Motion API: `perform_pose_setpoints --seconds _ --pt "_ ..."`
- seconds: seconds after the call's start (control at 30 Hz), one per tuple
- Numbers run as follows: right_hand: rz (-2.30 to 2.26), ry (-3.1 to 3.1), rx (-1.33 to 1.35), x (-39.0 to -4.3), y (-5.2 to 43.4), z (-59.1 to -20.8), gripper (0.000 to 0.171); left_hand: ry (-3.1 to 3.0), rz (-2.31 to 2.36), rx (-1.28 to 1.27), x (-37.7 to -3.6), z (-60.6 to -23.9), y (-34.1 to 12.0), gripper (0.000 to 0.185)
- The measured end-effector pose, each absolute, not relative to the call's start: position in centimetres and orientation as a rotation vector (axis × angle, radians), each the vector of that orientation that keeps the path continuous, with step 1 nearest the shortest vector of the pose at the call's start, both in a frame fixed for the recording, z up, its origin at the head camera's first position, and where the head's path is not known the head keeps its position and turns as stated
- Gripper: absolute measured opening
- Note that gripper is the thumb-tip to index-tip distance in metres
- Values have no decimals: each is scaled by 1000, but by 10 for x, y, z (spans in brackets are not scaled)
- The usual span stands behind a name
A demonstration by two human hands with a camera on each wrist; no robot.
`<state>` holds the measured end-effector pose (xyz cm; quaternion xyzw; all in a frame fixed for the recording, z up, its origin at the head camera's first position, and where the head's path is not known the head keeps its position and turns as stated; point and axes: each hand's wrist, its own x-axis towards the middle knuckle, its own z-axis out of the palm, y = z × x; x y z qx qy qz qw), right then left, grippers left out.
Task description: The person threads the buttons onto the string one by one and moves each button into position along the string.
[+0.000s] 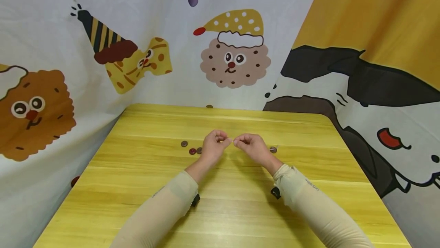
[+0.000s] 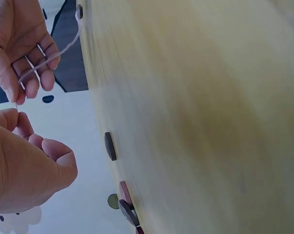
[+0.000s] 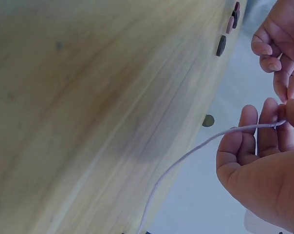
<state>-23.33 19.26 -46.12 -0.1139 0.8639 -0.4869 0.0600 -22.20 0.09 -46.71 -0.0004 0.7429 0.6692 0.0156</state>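
While both hands meet fingertip to fingertip above the yellow desk (image 1: 240,202), left hand (image 1: 214,145) curled with fingertips pinched together, what it grips too small to tell, right hand (image 1: 250,145) pinching a pale string (image 3: 195,148), 3 dark buttons (image 1: 192,150) lying just left of the hands, 1 button (image 1: 273,149) right, cartoon-print cloth (image 1: 154,49) behind.

Small dark print sits on both sleeves, the left sleeve (image 1: 161,202) and the right sleeve (image 1: 311,198), but is too small to read. No other lettering, numbers or labels legible anywhere.
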Motion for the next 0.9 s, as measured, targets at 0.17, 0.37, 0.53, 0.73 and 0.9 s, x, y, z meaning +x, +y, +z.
perform_pose_setpoints --seconds 0.17,0.37,0.53,0.73,0.9 --pt "-1482 2595 -313 -233 194 -458 28 2362 1998 61 -224 -465 -9 23" --pt "-1432 2575 -306 -233 199 -454 32 2581 1723 171 -232 -464 -50 26" --pt "-1404 2570 -300 -233 204 -452 32 2718 1405 212 -242 -465 -77 29" --pt "-1381 2539 -332 -233 203 -455 32 2815 1008 390 -249 -473 -74 33" --pt "-1364 2520 -346 -231 201 -456 33 2846 833 433 -251 -477 -64 40"
